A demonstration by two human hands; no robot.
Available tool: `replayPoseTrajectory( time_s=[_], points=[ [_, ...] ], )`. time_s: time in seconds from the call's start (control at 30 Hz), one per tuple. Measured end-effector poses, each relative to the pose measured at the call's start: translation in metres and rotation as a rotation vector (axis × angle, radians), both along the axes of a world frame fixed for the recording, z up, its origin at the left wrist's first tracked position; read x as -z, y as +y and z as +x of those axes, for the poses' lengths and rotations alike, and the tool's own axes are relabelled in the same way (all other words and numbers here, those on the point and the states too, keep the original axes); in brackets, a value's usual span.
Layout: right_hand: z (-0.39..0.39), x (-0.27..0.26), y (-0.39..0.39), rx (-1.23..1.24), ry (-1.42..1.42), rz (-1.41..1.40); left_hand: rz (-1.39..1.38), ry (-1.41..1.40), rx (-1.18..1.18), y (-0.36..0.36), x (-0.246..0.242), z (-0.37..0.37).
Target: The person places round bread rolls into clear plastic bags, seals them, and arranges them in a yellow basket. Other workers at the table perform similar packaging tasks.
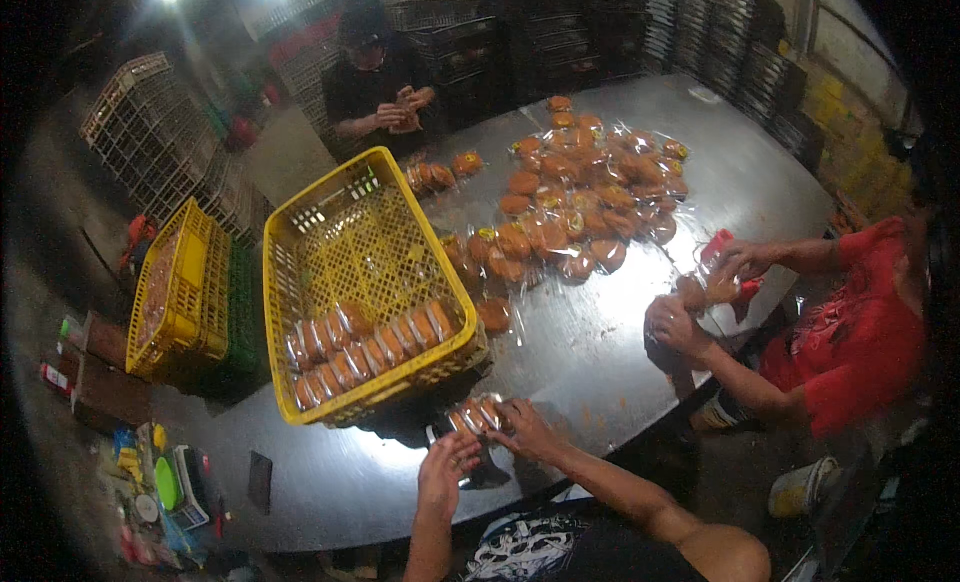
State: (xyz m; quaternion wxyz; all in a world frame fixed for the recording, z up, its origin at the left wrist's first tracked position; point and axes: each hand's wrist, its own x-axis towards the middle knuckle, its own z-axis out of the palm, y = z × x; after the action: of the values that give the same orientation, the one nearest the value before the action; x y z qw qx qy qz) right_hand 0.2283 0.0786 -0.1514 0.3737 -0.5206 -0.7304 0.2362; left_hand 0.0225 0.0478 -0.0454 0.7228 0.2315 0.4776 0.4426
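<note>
Several round orange-brown buns in clear wrappers [475, 417] stand on edge in a short row near the table's front edge. My right hand [529, 430] grips the right end of this row. My left hand [448, 462] is just below its left end, fingers extended; whether the fingertips touch the wrappers is hard to tell. A dark object with shiny edges lies partly hidden between my hands. Just beyond is a large yellow plastic crate [463, 297], tilted in view, with two rows of wrapped buns [375, 353] along its near side.
A wide pile of wrapped buns [577, 192] covers the middle of the metal table [360, 499]. A person in red [847, 327] handles buns at right; another person [375, 94] works across the table. At left are a filled yellow crate [180, 282], a dark flat object [260, 481] and a scale [187, 484].
</note>
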Motion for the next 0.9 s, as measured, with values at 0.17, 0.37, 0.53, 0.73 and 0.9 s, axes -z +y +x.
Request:
replayPoseTrajectory(
  time_s=[0.17, 0.37, 0.53, 0.73, 0.9],
  points=[
    [0.047, 0.007, 0.092, 0.352, 0.082, -0.075, 0.032, 0.148, 0.06, 0.001, 0.0, 0.024],
    [0.095, -0.009, 0.243, 0.442, -0.197, 0.147, 0.129, 0.349, 0.05, 0.008, 0.011, 0.053],
    [0.101, -0.097, 0.17, 0.151, 0.073, 0.127, 0.512, 0.986, 0.096, 0.022, -0.021, 0.069],
    [0.088, -0.14, 0.064, -0.483, 0.931, -0.673, 0.51, 0.591, 0.463, 0.041, -0.028, 0.067],
    [0.065, -0.137, 0.016, -0.293, 1.284, -0.471, 0.248, 0.111, 0.372, 0.023, -0.01, 0.056]
  ],
)
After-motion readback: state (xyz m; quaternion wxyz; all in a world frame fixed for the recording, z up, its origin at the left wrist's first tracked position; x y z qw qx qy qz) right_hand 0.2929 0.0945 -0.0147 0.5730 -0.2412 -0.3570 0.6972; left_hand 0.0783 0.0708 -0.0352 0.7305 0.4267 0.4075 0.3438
